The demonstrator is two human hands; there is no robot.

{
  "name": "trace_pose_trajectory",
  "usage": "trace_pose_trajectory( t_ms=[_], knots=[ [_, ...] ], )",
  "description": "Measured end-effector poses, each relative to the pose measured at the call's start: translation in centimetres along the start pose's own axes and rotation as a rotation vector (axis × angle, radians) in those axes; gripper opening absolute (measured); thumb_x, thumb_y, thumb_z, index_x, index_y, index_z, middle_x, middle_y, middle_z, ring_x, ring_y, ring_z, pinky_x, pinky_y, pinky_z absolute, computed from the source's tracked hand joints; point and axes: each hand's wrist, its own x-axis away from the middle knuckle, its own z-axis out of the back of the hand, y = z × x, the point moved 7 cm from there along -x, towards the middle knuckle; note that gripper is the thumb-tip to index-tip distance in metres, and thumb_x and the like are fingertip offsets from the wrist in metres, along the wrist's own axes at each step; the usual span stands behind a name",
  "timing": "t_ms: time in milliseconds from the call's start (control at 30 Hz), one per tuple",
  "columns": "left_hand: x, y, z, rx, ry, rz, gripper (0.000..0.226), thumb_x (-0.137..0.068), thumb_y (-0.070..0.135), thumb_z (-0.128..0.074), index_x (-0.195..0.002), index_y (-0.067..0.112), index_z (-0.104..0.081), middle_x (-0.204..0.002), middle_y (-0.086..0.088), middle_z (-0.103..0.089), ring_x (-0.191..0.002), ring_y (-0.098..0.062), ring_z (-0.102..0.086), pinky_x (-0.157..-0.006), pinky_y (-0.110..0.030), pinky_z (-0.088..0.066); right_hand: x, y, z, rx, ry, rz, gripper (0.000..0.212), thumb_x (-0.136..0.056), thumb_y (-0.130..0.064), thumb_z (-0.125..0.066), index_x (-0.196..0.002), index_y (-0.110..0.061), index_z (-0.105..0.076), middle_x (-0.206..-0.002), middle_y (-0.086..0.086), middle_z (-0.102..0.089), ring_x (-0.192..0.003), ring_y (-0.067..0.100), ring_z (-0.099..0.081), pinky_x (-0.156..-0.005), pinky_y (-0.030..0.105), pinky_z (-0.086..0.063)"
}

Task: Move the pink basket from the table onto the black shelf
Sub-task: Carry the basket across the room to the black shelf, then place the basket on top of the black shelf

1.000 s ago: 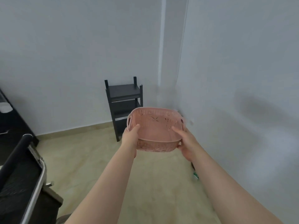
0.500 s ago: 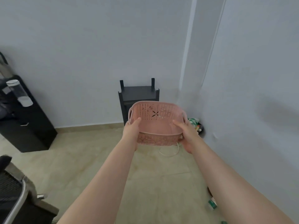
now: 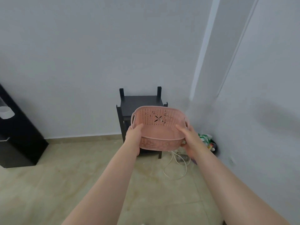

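Note:
An empty pink basket (image 3: 159, 125) with perforated walls is held in the air at arm's length, tilted a little toward me. My left hand (image 3: 134, 136) grips its near left rim and my right hand (image 3: 190, 138) grips its near right rim, thumbs inside. Behind it stands the black shelf (image 3: 139, 103) against the far wall; its top board is bare and four short posts rise at the corners. The basket covers the shelf's lower levels.
A black cabinet (image 3: 19, 143) with a white cup dispenser stands at the left wall. A white cable (image 3: 175, 166), a bottle and a colourful bag (image 3: 206, 140) lie on the floor right of the shelf. Beige floor tiles stretch between me and the shelf.
The view has swung and I have come closer: the shelf has grown and sits centred behind the basket. The chair at lower left has left view. Both hands keep their hold.

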Motion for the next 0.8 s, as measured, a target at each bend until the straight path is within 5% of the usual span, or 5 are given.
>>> trace_pose_trajectory(
  t_ms=[100,467,633,800],
  knots=[
    [-5.8,3.5,-1.0,-0.007,-0.003,0.011,0.043,-0.097,0.034,-0.052,-0.138,0.024,-0.044,-0.121,-0.006,-0.059,-0.111,-0.027,-0.056,-0.095,-0.043,-0.051,-6.1,-1.7,-2.1,-0.016,0.005,0.002,0.035,-0.093,-0.026,-0.066,-0.122,-0.038,-0.053,-0.117,-0.007,-0.065,-0.108,0.021,-0.06,-0.102,0.056,-0.048],
    [-22.7,10.3,-3.6,0.025,0.031,0.066,0.053,-0.099,0.046,-0.043,-0.147,0.024,-0.04,-0.14,-0.005,-0.052,-0.127,-0.027,-0.05,-0.107,-0.046,-0.041,-24.3,-5.2,-7.1,0.05,-0.009,-0.072,0.056,-0.096,-0.039,-0.062,-0.149,-0.025,-0.048,-0.14,0.001,-0.061,-0.128,0.025,-0.056,-0.112,0.052,-0.042],
    [-31.0,11.2,-4.2,-0.005,0.066,0.047,0.068,-0.09,0.063,-0.038,-0.148,0.026,-0.039,-0.142,-0.005,-0.054,-0.129,-0.031,-0.051,-0.109,-0.051,-0.039,-33.6,-6.3,-9.7,0.145,-0.081,-0.092,0.049,-0.101,-0.038,-0.055,-0.147,-0.023,-0.049,-0.134,0.001,-0.062,-0.113,0.021,-0.06,-0.091,0.039,-0.051],
    [-38.2,11.5,-5.4,0.064,0.087,0.041,0.072,-0.084,0.062,-0.045,-0.148,0.03,-0.039,-0.143,-0.004,-0.055,-0.131,-0.032,-0.05,-0.111,-0.055,-0.035,-43.3,-6.0,-12.2,0.227,-0.182,-0.128,0.061,-0.09,-0.06,-0.06,-0.143,-0.031,-0.054,-0.141,0.001,-0.065,-0.13,0.025,-0.059,-0.113,0.052,-0.043]
  ],
)
